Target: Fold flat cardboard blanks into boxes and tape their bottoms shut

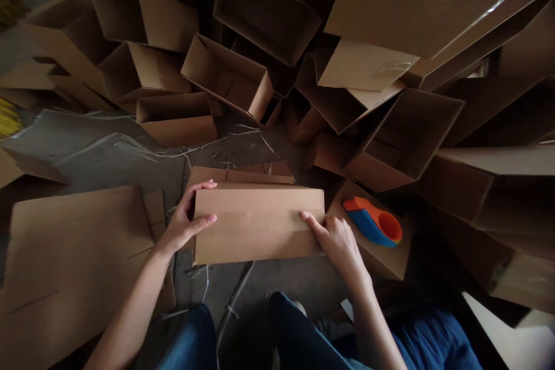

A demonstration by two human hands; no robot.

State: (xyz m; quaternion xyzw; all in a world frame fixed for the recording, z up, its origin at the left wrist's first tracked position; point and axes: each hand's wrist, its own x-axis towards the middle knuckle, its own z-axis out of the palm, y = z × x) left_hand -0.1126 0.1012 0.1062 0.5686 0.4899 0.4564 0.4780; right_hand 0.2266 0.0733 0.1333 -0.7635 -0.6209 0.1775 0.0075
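A closed cardboard box (259, 237) is held between my two hands, its taped long face turned up toward me. My left hand (188, 217) grips its left end, thumb on the near face and fingers over the far edge. At the right end, my right hand (336, 237) has its thumb on the taped face, with the other fingers around the side and partly hidden. Just right of that hand, an orange and blue tape dispenser (373, 221) lies on a cardboard box (396, 260). Behind the held box, more brown cardboard (243, 175) shows.
Open cardboard boxes (228, 78) are piled across the back and along the right side. Flattened cardboard (78, 266) lies at the left. White plastic strapping (130, 141) is strewn over the concrete floor (277, 277). My knees (295, 329) are close below the held box.
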